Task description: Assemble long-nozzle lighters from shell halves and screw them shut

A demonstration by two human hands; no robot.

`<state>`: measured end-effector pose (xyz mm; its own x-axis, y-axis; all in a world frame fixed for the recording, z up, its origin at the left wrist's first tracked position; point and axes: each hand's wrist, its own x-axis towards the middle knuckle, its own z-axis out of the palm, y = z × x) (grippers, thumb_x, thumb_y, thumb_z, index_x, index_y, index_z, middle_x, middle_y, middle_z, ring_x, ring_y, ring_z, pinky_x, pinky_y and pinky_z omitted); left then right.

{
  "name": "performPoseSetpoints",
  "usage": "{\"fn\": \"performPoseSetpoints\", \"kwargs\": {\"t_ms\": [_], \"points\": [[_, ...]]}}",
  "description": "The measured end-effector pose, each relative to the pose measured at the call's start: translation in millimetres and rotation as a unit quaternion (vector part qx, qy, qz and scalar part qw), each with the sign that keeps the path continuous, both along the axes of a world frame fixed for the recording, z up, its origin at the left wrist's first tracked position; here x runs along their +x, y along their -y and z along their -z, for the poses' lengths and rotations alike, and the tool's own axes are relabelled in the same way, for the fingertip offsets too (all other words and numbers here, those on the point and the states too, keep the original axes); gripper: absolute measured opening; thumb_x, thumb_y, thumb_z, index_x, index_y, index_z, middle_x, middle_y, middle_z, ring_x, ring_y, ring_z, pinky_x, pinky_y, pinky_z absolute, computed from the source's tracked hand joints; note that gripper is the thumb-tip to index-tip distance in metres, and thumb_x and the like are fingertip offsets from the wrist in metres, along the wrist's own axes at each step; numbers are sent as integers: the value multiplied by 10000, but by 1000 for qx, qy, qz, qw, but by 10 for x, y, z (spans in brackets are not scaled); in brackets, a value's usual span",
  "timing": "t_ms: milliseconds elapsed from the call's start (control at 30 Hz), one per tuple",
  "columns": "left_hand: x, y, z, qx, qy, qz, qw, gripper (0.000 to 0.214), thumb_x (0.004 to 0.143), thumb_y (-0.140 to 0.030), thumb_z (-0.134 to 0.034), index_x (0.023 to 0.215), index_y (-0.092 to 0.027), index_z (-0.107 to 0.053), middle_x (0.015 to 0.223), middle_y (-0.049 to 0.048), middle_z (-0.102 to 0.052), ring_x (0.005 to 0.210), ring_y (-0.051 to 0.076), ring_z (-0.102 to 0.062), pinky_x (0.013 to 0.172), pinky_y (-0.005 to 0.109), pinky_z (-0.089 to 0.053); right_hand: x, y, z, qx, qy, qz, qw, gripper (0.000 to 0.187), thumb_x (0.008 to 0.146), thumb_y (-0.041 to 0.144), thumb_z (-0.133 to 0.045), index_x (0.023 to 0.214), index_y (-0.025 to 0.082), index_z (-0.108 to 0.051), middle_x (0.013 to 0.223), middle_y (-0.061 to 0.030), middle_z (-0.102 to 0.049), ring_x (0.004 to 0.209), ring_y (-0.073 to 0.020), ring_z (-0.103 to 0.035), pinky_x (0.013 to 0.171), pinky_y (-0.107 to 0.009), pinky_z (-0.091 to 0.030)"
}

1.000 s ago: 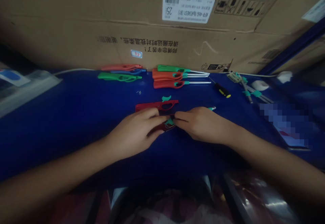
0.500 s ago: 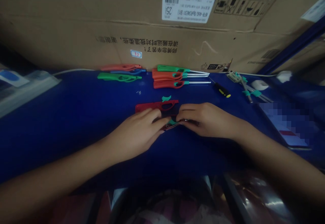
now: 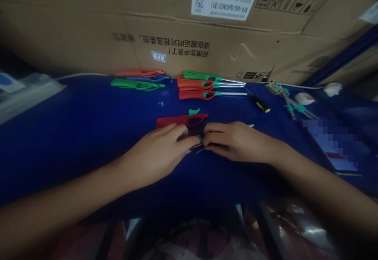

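My left hand is closed, thumb and fingers pinching an opened lighter body with a teal piece and thin wires at its end; most of it is hidden by the fingers. Meeting it from the other side, my right hand is closed around a slim metal tube, whose silver end shows behind the knuckles. A thin grey end pokes out below the right fingertips. Just beyond the hands lies a red lighter shell, with a loose teal trigger at its far edge.
At the back left are empty lighter shells; lighters with metal tubes lie right of them. A black-and-yellow screwdriver, tubes with teal parts and a phone-like device are on the right. A cardboard box stands behind.
The silver tube end now shows behind my right hand, and a thin end sticks out below its fingertips. My left hand keeps its hold. The camera view has shifted slightly.
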<state>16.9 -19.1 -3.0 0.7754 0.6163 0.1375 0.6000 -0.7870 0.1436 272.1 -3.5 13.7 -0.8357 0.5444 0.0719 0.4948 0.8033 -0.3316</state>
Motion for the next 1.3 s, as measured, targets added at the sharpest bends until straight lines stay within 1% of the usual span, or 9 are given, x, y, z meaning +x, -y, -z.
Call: {"fn": "performPoseSetpoints", "kwargs": {"t_ms": [100,200,300,400,500,633,833,1200,1300], "points": [[4,0,13,-1,14,5,1000,301,1031,-228,-474,1295,-279,-612,1074,59,-611,1010,241,-607,867,405,-548,10,-23,-11,-56,-65,29,996,73,935,129,-589,988,169,-619,955,-17,-634,771,-100,-599,666,-204,-440],[2,3,18,6,22,9,1000,359,1011,-191,-500,1337,-307,-598,1148,60,-622,1051,246,-606,889,409,-551,23,-56,-27,-98,-101,50,989,126,876,68,-599,956,166,-607,807,28,-593,651,-74,-536,612,-182,-418],[1,7,9,10,24,11,1000,394,989,-154,-514,1332,-320,-614,1177,53,-630,1053,240,-613,885,400,-559,31,-79,-36,-114,-107,32,987,164,837,28,-587,920,165,-619,830,16,-614,677,-77,-545,634,-185,-425],[0,17,-6,13,20,10,1000,382,975,-145,-517,1293,-311,-646,1173,50,-651,1034,239,-626,862,392,-570,47,-84,-40,-106,-93,6,990,182,861,41,-571,960,160,-667,940,-32,-654,761,-97,-596,681,-207,-451],[-12,31,-14,27,20,22,999,347,955,-122,-520,1232,-257,-678,1150,63,-679,1006,240,-636,829,370,-577,72,-78,-38,-72,-75,13,994,173,895,92,-586,998,170,-700,993,-54,-674,816,-123,-633,710,-230,-475],[-31,49,-11,31,37,47,998,334,952,-112,-515,1232,-217,-664,1137,70,-698,1011,243,-638,851,370,-574,97,-66,-38,-41,-61,32,997,133,920,147,-614,991,184,-720,1044,-58,-695,824,-129,-669,709,-234,-485],[-22,45,-13,15,32,39,999,335,949,-110,-516,1234,-222,-649,1139,68,-698,1042,259,-633,891,402,-569,80,-32,-40,24,-21,33,999,113,931,160,-621,983,196,-715,1047,-35,-718,798,-116,-688,664,-212,-462],[-36,49,1,49,18,51,997,431,918,-58,-460,1265,-233,-647,1208,65,-703,1091,257,-626,944,395,-556,92,-62,-44,-15,-18,9,1000,107,950,183,-601,1012,189,-688,1042,-42,-693,817,-117,-668,684,-224,-482],[-39,42,12,46,23,54,997,452,908,-55,-464,1281,-239,-640,1219,59,-705,1106,257,-621,961,397,-546,92,-68,-36,-19,-24,9,999,79,936,169,-608,977,185,-673,1011,-39,-687,802,-116,-655,678,-225,-473]]}}
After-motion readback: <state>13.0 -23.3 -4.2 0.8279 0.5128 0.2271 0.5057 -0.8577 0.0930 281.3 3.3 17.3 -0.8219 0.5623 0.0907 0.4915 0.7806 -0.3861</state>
